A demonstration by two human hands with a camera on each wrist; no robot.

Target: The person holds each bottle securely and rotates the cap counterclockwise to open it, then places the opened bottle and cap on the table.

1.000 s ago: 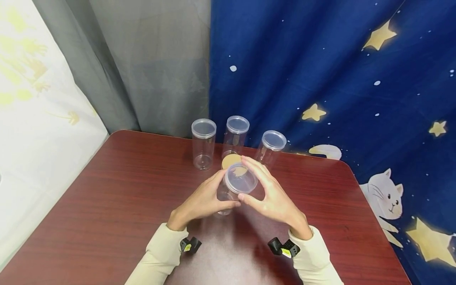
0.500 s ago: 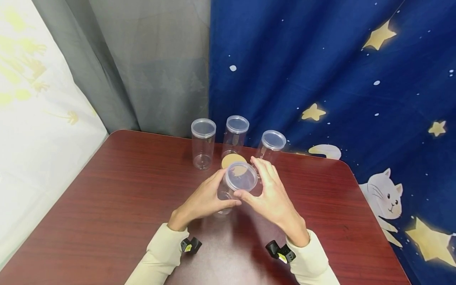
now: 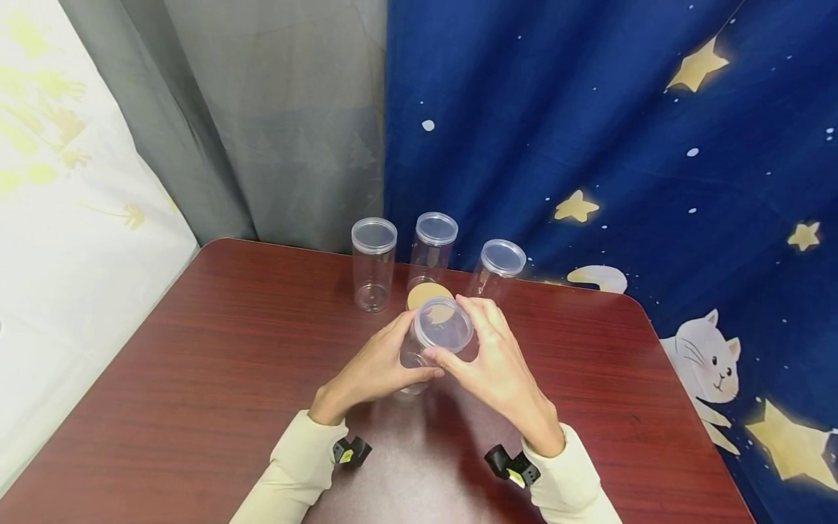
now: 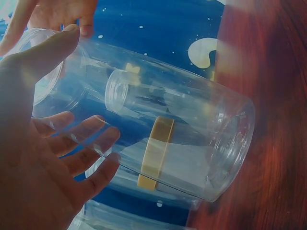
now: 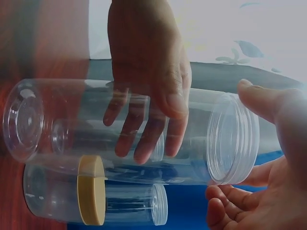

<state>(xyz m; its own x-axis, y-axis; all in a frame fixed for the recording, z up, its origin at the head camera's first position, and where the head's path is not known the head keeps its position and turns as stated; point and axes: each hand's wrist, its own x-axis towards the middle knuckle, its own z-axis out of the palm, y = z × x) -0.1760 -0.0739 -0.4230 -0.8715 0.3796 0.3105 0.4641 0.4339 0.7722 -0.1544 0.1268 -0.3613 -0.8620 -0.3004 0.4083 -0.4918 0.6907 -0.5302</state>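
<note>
A tall clear plastic jar point(image 5: 76, 115) with a clear screw lid point(image 3: 444, 325) stands tilted in front of me. My left hand point(image 3: 373, 364) grips its body, thumb on the near side and fingers wrapped behind. At the top, my right hand point(image 3: 500, 367) holds the lid's rim between thumb and fingers, as the right wrist view shows. Through the clear wall the jar looks empty. Just behind it is a shorter clear jar with a tan-yellow lid point(image 3: 428, 293), partly hidden by the held jar and my hands.
Three more clear-lidded jars stand near the table's back edge: a left one point(image 3: 373, 273), a middle one point(image 3: 433, 244) and a right one point(image 3: 500, 263). The reddish-brown table point(image 3: 229, 349) meets a grey curtain point(image 3: 301, 131) and a blue star-printed curtain point(image 3: 511, 131).
My right thumb has slid left along the lid's near rim, while the fingers shifted right along the far side. The left hand and the jar have stayed nearly still.
</note>
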